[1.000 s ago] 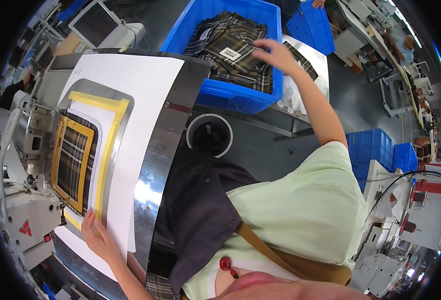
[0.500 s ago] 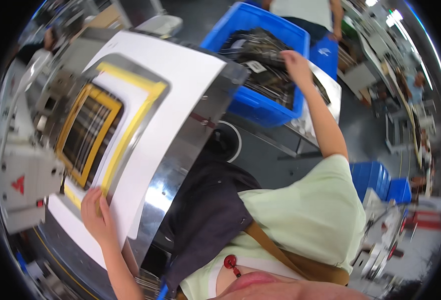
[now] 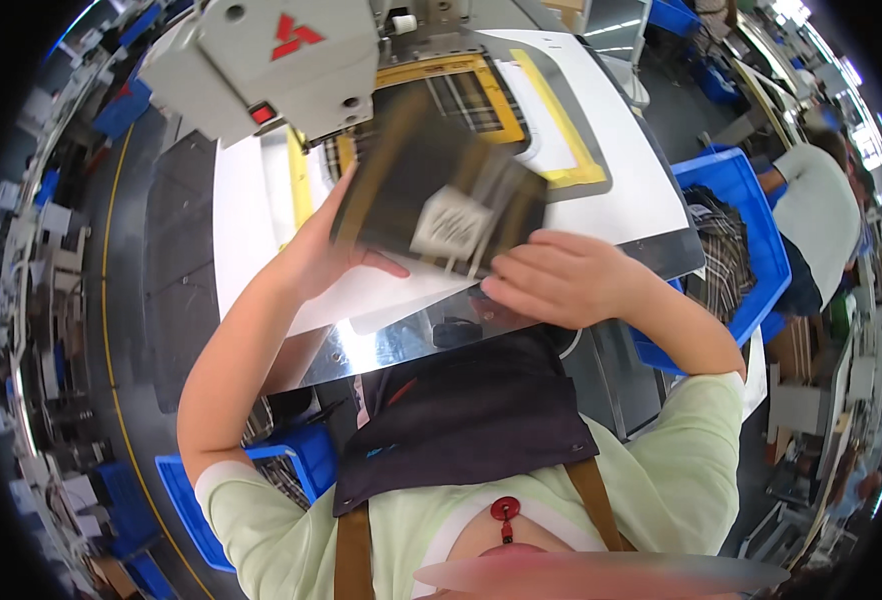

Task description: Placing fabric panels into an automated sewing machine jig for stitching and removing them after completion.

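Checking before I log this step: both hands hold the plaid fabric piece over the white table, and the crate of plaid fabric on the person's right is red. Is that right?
Not quite. The head view shows the crate is blue, not red. The rest stands: the left hand and right hand both hold the plaid fabric piece over the white table.
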A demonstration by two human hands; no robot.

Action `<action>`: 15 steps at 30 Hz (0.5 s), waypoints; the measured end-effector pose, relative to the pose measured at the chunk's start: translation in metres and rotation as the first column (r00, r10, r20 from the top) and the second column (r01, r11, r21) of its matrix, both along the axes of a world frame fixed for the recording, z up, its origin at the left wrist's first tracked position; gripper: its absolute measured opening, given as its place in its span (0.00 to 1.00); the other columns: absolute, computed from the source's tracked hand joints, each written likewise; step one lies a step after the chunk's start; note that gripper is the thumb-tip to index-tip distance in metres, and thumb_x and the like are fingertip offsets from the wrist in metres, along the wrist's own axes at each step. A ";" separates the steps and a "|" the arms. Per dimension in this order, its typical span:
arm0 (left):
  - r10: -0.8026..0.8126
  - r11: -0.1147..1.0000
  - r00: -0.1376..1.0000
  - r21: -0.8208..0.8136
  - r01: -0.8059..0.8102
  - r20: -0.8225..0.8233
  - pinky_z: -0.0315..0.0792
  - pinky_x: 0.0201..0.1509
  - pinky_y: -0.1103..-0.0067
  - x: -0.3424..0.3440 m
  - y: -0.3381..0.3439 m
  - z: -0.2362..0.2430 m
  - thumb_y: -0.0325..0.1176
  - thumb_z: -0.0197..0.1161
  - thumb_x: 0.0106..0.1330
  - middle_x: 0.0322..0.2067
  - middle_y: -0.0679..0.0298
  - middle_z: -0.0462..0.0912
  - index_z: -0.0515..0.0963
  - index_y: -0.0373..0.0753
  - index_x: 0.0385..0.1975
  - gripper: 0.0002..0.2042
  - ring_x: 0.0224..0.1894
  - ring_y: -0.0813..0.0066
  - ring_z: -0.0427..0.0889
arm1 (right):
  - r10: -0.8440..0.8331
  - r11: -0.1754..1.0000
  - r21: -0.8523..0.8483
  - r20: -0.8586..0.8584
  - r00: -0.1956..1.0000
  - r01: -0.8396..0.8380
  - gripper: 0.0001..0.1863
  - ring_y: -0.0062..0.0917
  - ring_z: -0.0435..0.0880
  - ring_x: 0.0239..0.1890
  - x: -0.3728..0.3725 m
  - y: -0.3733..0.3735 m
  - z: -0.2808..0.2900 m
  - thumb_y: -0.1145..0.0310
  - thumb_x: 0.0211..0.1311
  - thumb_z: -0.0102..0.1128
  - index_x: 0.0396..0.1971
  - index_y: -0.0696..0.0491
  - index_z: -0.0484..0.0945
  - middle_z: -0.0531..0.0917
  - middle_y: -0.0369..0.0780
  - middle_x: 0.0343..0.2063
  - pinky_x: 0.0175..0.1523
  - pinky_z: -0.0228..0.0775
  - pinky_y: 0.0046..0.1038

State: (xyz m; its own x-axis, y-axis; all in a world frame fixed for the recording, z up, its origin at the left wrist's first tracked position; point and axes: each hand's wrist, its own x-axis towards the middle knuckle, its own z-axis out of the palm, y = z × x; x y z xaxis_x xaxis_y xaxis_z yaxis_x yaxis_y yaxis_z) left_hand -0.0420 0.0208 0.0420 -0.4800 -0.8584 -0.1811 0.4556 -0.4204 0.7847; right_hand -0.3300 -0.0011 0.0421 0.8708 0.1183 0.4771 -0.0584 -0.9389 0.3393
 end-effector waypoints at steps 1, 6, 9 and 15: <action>0.025 0.999 0.972 0.014 -0.029 0.233 0.72 0.48 0.82 0.000 -0.006 -0.003 0.46 0.52 0.69 0.44 0.63 0.79 0.72 0.35 0.52 0.21 0.45 0.77 0.78 | 0.018 1.000 0.004 -0.002 1.000 -0.018 0.16 0.27 0.80 0.39 0.006 -0.002 -0.006 0.63 0.51 0.62 0.40 0.53 0.77 0.81 0.38 0.38 0.47 0.72 0.28; 0.028 0.999 0.858 0.006 -0.036 0.512 0.69 0.45 0.88 0.002 -0.002 0.000 0.37 0.56 0.67 0.39 0.70 0.80 0.75 0.38 0.49 0.15 0.41 0.88 0.76 | 0.059 0.993 0.114 -0.130 0.990 -0.044 0.15 0.26 0.80 0.42 0.009 -0.012 -0.009 0.64 0.54 0.59 0.41 0.54 0.77 0.81 0.38 0.39 0.50 0.71 0.28; 0.102 0.993 0.870 -0.106 -0.057 0.483 0.69 0.46 0.87 0.001 0.006 0.013 0.31 0.56 0.65 0.41 0.70 0.80 0.73 0.37 0.51 0.15 0.42 0.87 0.76 | -0.016 0.942 0.333 -0.052 0.999 0.033 0.16 0.27 0.79 0.45 -0.007 -0.015 -0.007 0.65 0.54 0.59 0.43 0.52 0.77 0.81 0.38 0.43 0.51 0.71 0.28; 0.192 0.952 0.933 -0.288 -0.101 0.306 0.67 0.50 0.87 0.004 -0.003 0.019 0.27 0.55 0.65 0.41 0.70 0.80 0.73 0.37 0.49 0.13 0.42 0.87 0.76 | -0.543 -0.044 0.950 0.238 0.805 -0.310 0.15 0.22 0.79 0.45 -0.001 -0.029 0.008 0.61 0.64 0.55 0.43 0.56 0.78 0.83 0.36 0.38 0.45 0.70 0.24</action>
State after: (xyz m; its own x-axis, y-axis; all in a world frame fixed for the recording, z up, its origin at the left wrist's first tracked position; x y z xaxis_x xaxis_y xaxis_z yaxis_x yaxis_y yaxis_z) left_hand -0.0377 0.0181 0.0608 -0.2981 -0.9524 -0.0640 0.1955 -0.1266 0.9725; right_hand -0.3314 -0.0304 0.0504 0.4236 -0.8782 0.2219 0.0731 -0.2111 -0.9747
